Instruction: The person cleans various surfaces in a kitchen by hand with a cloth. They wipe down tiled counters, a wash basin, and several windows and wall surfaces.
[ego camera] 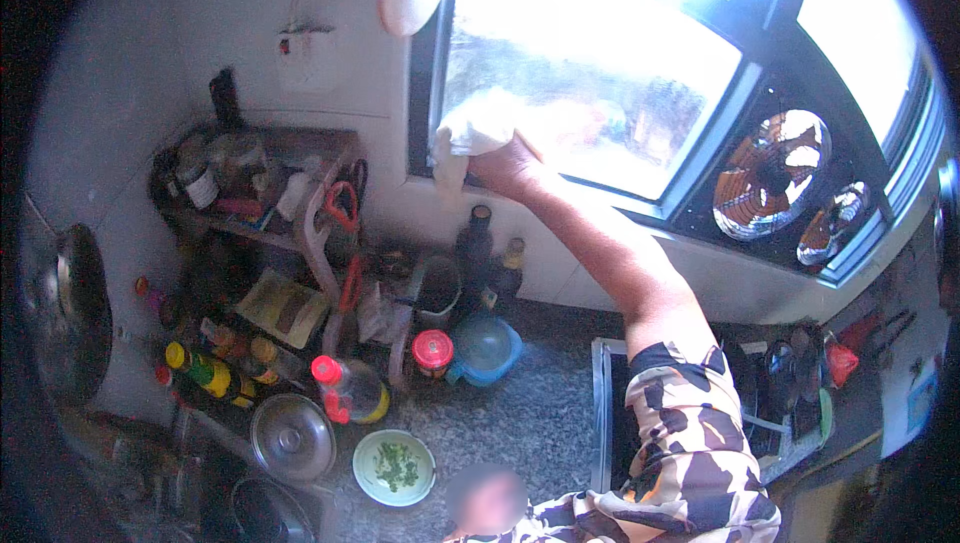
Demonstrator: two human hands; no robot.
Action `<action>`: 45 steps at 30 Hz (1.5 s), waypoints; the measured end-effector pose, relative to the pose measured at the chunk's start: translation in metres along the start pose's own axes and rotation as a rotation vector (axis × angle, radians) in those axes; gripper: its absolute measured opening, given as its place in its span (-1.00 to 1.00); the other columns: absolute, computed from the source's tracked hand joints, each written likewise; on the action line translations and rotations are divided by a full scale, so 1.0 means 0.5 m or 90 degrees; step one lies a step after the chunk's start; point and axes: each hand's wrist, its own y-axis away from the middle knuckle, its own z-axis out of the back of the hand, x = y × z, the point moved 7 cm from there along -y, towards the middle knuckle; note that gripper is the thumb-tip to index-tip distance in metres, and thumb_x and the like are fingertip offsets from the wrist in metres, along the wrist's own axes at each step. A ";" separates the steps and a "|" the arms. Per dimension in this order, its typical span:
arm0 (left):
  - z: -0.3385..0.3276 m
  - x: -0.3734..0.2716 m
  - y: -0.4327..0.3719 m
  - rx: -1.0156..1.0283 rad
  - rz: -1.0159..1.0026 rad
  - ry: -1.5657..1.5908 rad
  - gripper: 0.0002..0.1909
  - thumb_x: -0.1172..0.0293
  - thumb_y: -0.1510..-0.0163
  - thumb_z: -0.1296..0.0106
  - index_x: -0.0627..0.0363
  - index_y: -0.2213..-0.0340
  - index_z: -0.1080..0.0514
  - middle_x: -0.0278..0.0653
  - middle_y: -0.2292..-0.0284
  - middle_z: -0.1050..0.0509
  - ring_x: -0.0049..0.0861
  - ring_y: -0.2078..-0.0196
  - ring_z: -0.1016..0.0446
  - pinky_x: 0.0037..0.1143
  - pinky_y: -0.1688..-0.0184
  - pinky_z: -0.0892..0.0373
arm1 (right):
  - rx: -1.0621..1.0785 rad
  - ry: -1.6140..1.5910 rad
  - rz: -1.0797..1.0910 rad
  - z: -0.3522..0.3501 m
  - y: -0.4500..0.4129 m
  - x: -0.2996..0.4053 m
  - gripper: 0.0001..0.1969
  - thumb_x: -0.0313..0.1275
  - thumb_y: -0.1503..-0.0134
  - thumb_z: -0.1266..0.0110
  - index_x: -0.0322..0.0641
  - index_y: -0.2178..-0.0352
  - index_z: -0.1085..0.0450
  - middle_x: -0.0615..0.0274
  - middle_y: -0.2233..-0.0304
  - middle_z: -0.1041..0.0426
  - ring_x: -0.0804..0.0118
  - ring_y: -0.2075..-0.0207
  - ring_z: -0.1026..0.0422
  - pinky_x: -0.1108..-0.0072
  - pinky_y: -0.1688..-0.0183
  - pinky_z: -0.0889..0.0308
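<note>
My right arm reaches up to the window, and my right hand (504, 160) grips a white cloth (480, 126) at the lower left of the window pane (592, 70). Part of the cloth hangs down over the window's frame. Glare hides the fingers and whether the cloth presses on the glass. My left hand is not in view; a blurred patch at the bottom edge cannot be made out. On the speckled stone counter (517, 408) below stand a bowl (394, 468) with chopped greens, a blue lidded container (486, 351) and a red-lidded jar (433, 351).
A shelf rack (311, 235) with jars and red-handled scissors (343, 205) stands left. Dark bottles (474, 239) are under the window. Near the counter's left edge are a red-capped bottle (349, 389) and a metal pot lid (293, 438). Exhaust fans (772, 175) sit right of the pane.
</note>
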 end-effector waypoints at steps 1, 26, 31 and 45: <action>0.001 -0.006 -0.003 0.011 -0.008 -0.009 -0.72 0.43 -0.02 0.05 0.17 0.19 -0.39 -0.06 0.28 -0.46 -0.21 0.23 -0.45 -0.38 0.18 -0.37 | -0.007 0.005 -0.013 0.017 0.014 -0.002 -0.74 -0.33 0.06 -0.14 -0.19 0.32 -0.41 0.14 0.35 -0.46 0.26 0.29 -0.45 0.45 0.20 -0.35; -0.022 -0.077 0.100 0.076 0.013 -0.014 -0.67 0.52 0.01 0.03 0.19 0.14 -0.39 -0.10 0.22 -0.46 -0.34 0.16 -0.45 -0.46 0.11 -0.37 | 0.256 0.344 -0.293 0.166 0.355 -0.331 -0.81 -0.53 0.22 0.00 -0.29 0.48 -0.46 0.02 0.42 -0.49 0.11 0.31 -0.49 0.38 0.26 -0.41; -0.066 -0.118 0.143 0.087 -0.003 -0.089 -0.63 0.56 0.01 0.02 0.19 0.10 -0.36 -0.12 0.18 -0.43 -0.45 0.14 -0.43 -0.52 0.11 -0.36 | 0.203 0.292 -0.257 0.138 0.407 -0.391 -0.72 -0.53 0.20 -0.02 -0.17 0.34 -0.45 0.05 0.35 -0.49 0.14 0.24 -0.47 0.40 0.19 -0.39; -0.353 -0.113 0.307 -0.093 0.103 -0.056 -0.65 0.59 0.07 0.01 0.26 0.16 -0.38 -0.14 0.22 -0.46 -0.43 0.16 -0.44 -0.47 0.06 -0.33 | -0.114 0.271 -0.246 0.431 0.713 -0.539 -0.71 -0.21 0.01 0.11 -0.09 0.39 -0.47 0.14 0.37 -0.49 0.14 0.28 -0.46 0.35 0.17 -0.31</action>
